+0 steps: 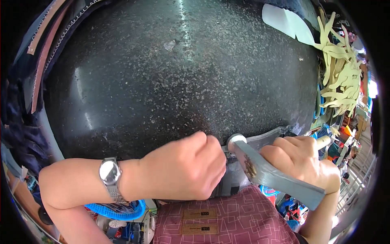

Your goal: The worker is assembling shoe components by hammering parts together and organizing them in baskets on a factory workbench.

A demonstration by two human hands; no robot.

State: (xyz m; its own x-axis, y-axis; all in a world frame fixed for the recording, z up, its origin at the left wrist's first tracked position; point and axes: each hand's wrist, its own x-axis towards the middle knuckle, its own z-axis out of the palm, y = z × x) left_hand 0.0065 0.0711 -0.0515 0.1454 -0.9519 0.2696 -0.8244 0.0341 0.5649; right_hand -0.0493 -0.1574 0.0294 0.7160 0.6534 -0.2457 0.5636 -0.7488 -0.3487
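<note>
So, from the head view, we have both hands at work along the near side of a dark, speckled work surface (183,93). The left hand (189,166) is balled into a tight fist, knuckles up, right by the near edge; whether anything is pinched inside it, I cannot tell. On that wrist sits a silver watch (110,173), its round face catching the light. Over to the right, the right hand (300,156) is wrapped around a hammer (280,181) — fingers curled firmly, the pale end of the handle poking out on the right of the fist. The hammer's head slants across the scene, round face at the far left, long grey body running down to the near right, and it lies just right of the left fist. Just beyond it, a grey strip (268,136) lies along the near right edge of the surface. Nearest of all comes a patterned maroon apron (248,217), with a blue basket (140,211) to its left. Off to the far right, there's a heap of pale yellow strips (343,81) — and beside it a white sheet (280,19).
</note>
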